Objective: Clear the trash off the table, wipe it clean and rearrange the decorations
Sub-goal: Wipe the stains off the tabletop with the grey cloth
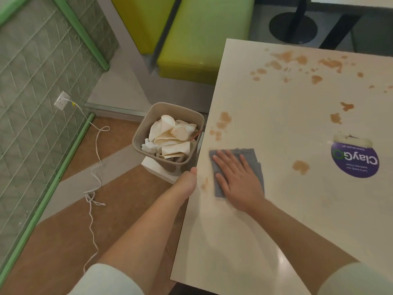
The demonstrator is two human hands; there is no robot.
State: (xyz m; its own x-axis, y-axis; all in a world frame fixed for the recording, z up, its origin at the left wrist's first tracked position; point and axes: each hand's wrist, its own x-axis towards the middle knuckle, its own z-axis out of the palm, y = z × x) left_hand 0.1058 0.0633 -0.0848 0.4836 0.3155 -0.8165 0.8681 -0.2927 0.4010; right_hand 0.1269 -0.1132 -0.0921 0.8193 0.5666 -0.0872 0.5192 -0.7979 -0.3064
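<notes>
Cloth: grey wiping cloth [251, 158] lay flat near the table's [276, 209] nine-o'clock edge; judged soft, light, prone to bunching.
Right hand [238, 179]: fingers straight and spread, pressed flat on it.
Left hand [187, 179]: at the table edge; fingers hidden, state unclear.
Hold: palm pressure mid-cloth probably suited best.
Stains: orange splashes [297, 60] toward twelve o'clock.

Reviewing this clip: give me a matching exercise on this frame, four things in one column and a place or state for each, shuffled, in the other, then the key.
Things:
1. grey cloth
2. bin
3. round purple sticker
4. left hand

Places or states:
A. on the floor beside the table, full of crumpled paper trash
B. at the table's left edge
C. stuck on the tabletop at the right
D. flat under the right hand, among brown stains

Pairs: 1-D, 2-A, 3-C, 4-B
</notes>
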